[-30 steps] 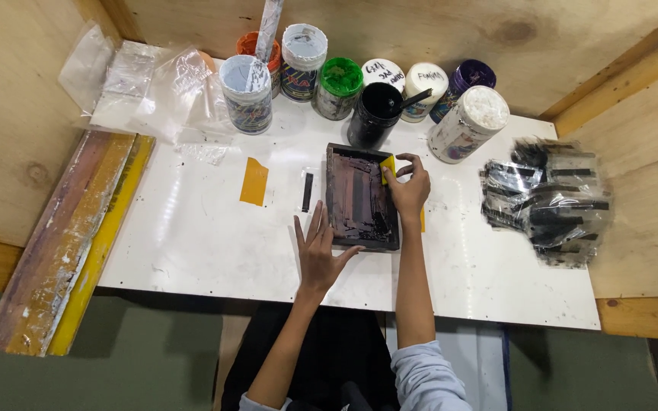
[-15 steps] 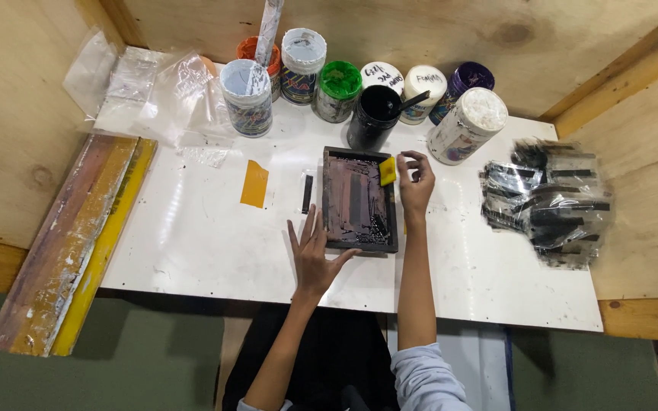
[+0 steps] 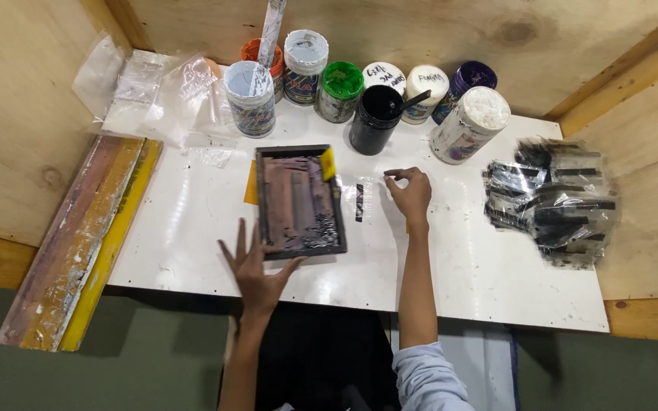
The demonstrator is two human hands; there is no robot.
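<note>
The frame (image 3: 299,202) has been slid to the left — the orange card (image 3: 250,185) is now partly covered by it. The black strip (image 3: 359,202) is now seen on its right. The right hand (image 3: 411,194) has been taken off the frame — it is now by the strip.

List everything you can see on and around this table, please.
Table: one, white, centre, between wooden walls.
Frame: one, dark screen frame, flat on the table's middle, with a yellow tab at its top right corner.
Jars: about eight, lids white, orange, green and purple, along the back edge.
Black jar: one, open, a stick standing in it, in front of the row.
Strip: one, black on clear film, right of the frame.
Bags: several, clear plastic, back left.
Smeared sheets: a pile, black-stained, on the right.
Boards: two, pinkish and yellow, off the left edge.
Left hand: fingers spread, at the frame's near edge.
Right hand: on the table, right of the strip.
</note>
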